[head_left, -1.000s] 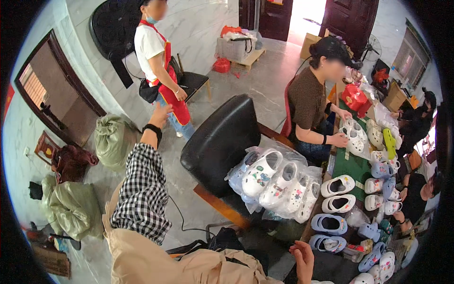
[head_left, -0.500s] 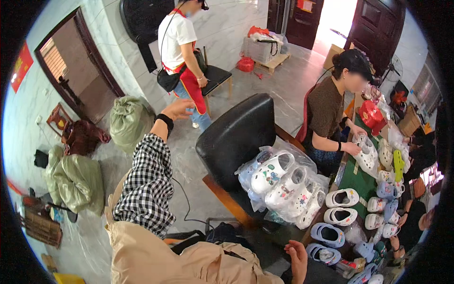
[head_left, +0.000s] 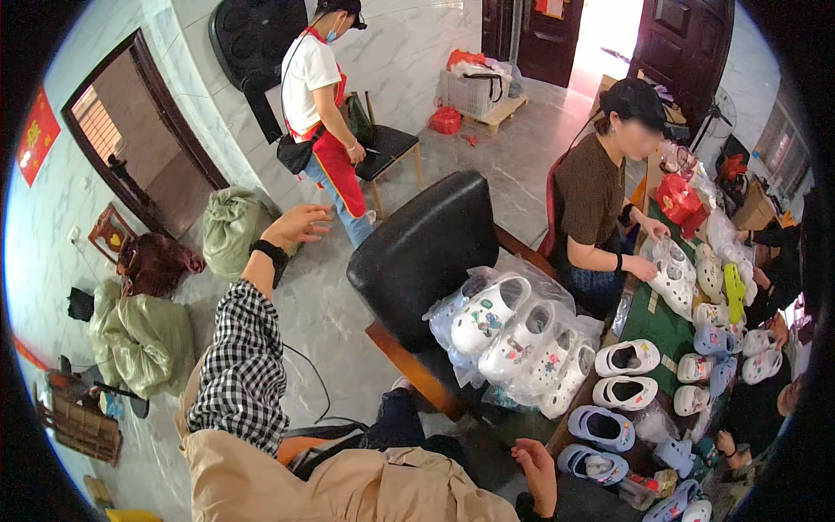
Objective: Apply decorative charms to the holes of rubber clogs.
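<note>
My left hand point(head_left: 297, 228) is stretched out in mid-air over the floor, its fingers extended and nothing in it. A checked sleeve and a black band show on that arm. Low in the picture, my right hand point(head_left: 536, 477) is empty, its fingers loosely bent and apart. It hangs just left of a pair of light blue clogs point(head_left: 600, 429) on the table. Beyond it, white clogs with charms, wrapped in clear plastic point(head_left: 509, 339), are piled on the seat of a black chair point(head_left: 426, 248).
A seated co-worker point(head_left: 600, 191) handles a white clog point(head_left: 672, 283) at the green-topped table point(head_left: 644, 317), where several clogs stand. Another person in a red apron point(head_left: 335, 170) stands by a black stool point(head_left: 391, 148). Green sacks point(head_left: 148, 339) lie at the left; a cable point(head_left: 317, 374) crosses the floor.
My left hand has moved left and slightly lower. The view has shifted a little. A pair of white clogs now shows by a co-worker's hand at the table's right side.
</note>
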Demonstrator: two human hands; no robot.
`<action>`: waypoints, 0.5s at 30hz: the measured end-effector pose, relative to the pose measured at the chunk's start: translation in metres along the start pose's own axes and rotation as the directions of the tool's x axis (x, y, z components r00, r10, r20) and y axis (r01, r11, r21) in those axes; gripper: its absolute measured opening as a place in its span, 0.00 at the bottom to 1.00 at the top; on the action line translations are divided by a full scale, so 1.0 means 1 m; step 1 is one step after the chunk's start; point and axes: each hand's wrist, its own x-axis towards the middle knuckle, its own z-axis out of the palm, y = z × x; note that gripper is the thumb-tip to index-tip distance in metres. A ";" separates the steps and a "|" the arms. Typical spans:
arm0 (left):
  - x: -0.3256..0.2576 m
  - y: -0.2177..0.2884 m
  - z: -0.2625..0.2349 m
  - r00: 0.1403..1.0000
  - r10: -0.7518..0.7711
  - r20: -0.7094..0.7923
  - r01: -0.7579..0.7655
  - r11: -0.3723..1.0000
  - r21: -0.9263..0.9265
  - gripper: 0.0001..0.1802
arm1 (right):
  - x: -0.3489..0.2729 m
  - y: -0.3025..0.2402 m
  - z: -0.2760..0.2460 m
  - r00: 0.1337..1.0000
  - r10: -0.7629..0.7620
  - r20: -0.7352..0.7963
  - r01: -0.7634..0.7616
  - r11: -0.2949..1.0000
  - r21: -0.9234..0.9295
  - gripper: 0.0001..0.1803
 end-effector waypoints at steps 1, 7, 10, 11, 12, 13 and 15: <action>0.007 -0.001 -0.004 1.000 0.006 0.002 -0.006 1.000 0.003 0.27 | 0.005 -0.004 0.007 1.000 -0.008 0.006 0.008 1.000 -0.004 0.14; 0.071 -0.013 -0.035 0.992 0.095 -0.088 -0.094 0.995 0.021 0.22 | 0.049 -0.027 0.065 0.993 0.116 -0.027 -0.117 0.992 -0.051 0.16; 0.113 -0.017 -0.053 0.988 0.137 -0.076 -0.135 0.991 0.022 0.21 | 0.077 -0.050 0.108 0.996 0.079 0.031 -0.082 0.992 0.094 0.16; 0.125 -0.017 -0.054 0.986 0.161 -0.034 -0.159 0.986 0.047 0.20 | 0.084 -0.060 0.122 0.997 0.071 0.034 -0.075 0.987 0.143 0.15; 0.140 -0.017 -0.053 0.987 0.160 -0.018 -0.159 0.986 0.045 0.20 | 0.092 -0.073 0.132 0.997 0.078 0.020 -0.081 0.986 0.145 0.15; 0.152 -0.015 -0.053 0.985 0.173 -0.012 -0.173 0.985 0.013 0.20 | 0.100 -0.087 0.143 0.998 0.059 0.031 -0.060 0.997 0.047 0.15; 0.181 -0.019 -0.056 0.974 0.224 -0.017 -0.225 0.973 -0.059 0.20 | 0.115 -0.101 0.162 0.998 0.046 0.041 -0.044 0.998 -0.044 0.15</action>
